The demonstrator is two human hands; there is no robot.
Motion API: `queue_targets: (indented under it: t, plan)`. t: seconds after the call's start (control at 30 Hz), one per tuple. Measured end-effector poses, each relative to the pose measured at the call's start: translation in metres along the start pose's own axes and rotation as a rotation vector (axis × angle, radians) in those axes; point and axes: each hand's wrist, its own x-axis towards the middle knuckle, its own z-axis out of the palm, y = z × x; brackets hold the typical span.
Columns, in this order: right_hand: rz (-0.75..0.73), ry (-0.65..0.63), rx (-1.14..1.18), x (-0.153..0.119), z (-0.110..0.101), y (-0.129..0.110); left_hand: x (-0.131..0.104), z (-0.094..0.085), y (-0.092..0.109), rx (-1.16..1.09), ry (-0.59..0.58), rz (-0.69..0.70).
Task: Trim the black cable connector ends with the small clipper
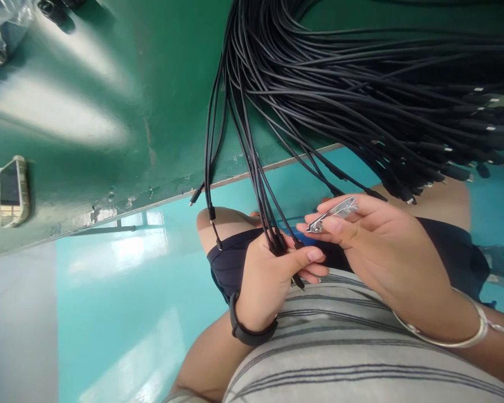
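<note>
Left hand (273,268) closed around a few cable ends (279,243) pulled from the hanging cables (361,84), right hand (361,235) pinching a twist tie (334,214) beside them.

A cable assembly workshop: a thick bundle of many identical black cables with plug ends (361,84) hangs over a worn green-painted metal workbench (109,112), above a glossy turquoise painted factory floor (109,313)
</note>
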Motion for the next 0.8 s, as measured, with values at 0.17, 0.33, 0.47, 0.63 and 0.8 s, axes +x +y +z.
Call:
queue_targets:
  t: [0.17,0.33,0.47,0.63,0.8]
  plan:
    - [0.018,-0.026,0.001,0.0013,-0.0010,-0.0003,-0.0002,-0.0007,0.0022,-0.034,-0.014,-0.041]
    - [0.048,-0.093,-0.011,0.0016,-0.0014,0.0008,-0.0018,-0.0024,0.0064,-0.001,-0.087,0.012]
    - [0.046,-0.059,0.011,0.0009,-0.0003,-0.0007,-0.0030,-0.0033,0.0086,0.048,-0.103,0.048]
    - [0.025,-0.060,-0.025,-0.0005,-0.0015,0.0003,-0.0036,-0.0035,0.0079,0.044,-0.112,0.059]
    - [0.021,-0.077,-0.059,-0.0011,-0.0034,0.0023,-0.0036,-0.0037,0.0072,0.057,-0.103,0.066]
